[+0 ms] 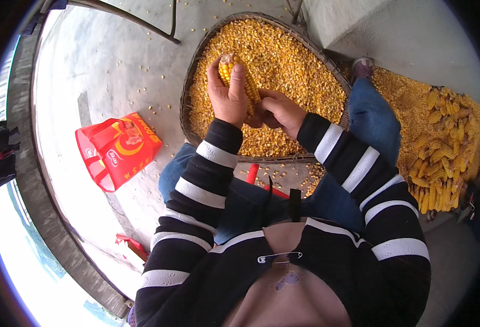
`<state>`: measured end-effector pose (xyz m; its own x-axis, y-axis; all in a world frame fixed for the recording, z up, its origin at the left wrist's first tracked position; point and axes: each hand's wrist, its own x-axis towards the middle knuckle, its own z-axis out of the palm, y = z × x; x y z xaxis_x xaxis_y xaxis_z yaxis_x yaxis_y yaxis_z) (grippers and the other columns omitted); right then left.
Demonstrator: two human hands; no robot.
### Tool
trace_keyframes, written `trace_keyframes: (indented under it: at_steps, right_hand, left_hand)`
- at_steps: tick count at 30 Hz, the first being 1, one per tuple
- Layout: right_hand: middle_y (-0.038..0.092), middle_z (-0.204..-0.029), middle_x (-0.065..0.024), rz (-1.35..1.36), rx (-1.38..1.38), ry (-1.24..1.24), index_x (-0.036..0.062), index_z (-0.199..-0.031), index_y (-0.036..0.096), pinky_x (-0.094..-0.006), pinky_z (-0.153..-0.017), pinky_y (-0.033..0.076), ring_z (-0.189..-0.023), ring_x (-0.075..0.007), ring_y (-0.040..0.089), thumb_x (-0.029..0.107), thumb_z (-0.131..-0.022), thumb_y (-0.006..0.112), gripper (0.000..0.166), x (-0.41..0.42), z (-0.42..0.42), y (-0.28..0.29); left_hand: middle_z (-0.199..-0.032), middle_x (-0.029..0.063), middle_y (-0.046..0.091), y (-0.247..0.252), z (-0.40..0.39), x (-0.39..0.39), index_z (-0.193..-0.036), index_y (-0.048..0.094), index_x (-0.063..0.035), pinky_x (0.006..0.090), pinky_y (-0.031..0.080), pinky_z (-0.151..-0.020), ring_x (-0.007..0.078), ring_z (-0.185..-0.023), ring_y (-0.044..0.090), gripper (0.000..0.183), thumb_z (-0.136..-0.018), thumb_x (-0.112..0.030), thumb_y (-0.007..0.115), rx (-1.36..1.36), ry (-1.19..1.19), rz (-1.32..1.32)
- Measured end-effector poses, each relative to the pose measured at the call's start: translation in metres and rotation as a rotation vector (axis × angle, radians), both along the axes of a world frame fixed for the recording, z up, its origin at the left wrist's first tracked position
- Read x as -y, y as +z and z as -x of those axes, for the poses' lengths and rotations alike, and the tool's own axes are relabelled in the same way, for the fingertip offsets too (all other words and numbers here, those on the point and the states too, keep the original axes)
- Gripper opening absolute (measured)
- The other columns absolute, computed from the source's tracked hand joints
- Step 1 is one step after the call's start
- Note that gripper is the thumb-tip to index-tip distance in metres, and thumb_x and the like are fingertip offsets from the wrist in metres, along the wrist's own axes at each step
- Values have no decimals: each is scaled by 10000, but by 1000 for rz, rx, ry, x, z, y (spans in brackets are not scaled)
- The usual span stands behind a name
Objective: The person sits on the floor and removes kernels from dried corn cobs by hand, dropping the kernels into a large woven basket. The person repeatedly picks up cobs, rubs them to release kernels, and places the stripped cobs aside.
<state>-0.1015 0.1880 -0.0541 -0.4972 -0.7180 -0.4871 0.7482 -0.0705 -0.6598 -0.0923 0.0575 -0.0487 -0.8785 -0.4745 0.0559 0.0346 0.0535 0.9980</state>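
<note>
My left hand (228, 96) is wrapped around an ear of corn (251, 88), its thumb lying along the rows of yellow kernels. The blunt stalk end points away from me. At the ear's nearer end is my right hand (279, 110), its fingers curled close against the corn; whether they grip it or only touch it is unclear. Both hands are above a wide woven basket (185, 96) holding loose corn kernels (297, 69).
A red bag (119, 151) stands on the concrete floor to the left. Whole corn ears (440, 151) and loose kernels lie in a heap at the right, beyond my knee. A metal frame leg (173, 24) is at the upper left, a wall (407, 36) at the upper right.
</note>
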Motion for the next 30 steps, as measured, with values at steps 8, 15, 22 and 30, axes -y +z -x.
trace_keyframes:
  at_steps: [8,15,22,30]
  right_hand:
    - [522,-669,-1,7,16,-51,95,-912,507,-177,-390,279,-450,-51,399,214,-828,437,161,-2,1,13]
    - [556,-737,-12,7,27,29,84,-975,517,-173,-461,372,-574,-67,526,173,-827,415,201,-4,2,7]
    - [586,-863,-29,-24,-191,-23,24,-1083,544,-225,-684,416,-760,-92,526,314,-863,515,365,-10,12,-6]
    - [566,-997,-36,-78,-396,-244,21,-1143,503,-229,-820,378,-947,-107,502,330,-872,504,411,-18,37,-17]
  left_hand:
    - [-917,70,540,4,1,-4,-1119,412,-1,249,431,-725,122,-802,509,451,-819,-284,593,-3,-8,-39]
    - [-952,81,535,1,-2,-5,-1149,393,-7,261,435,-741,134,-824,516,463,-824,-274,585,-25,-62,69]
    - [-879,66,556,0,2,9,-1069,452,-42,275,474,-681,168,-754,563,358,-874,-342,475,113,-73,-524]
    - [-876,144,595,-12,0,8,-1019,509,0,346,506,-679,240,-722,597,532,-853,-495,412,370,-288,-1109]
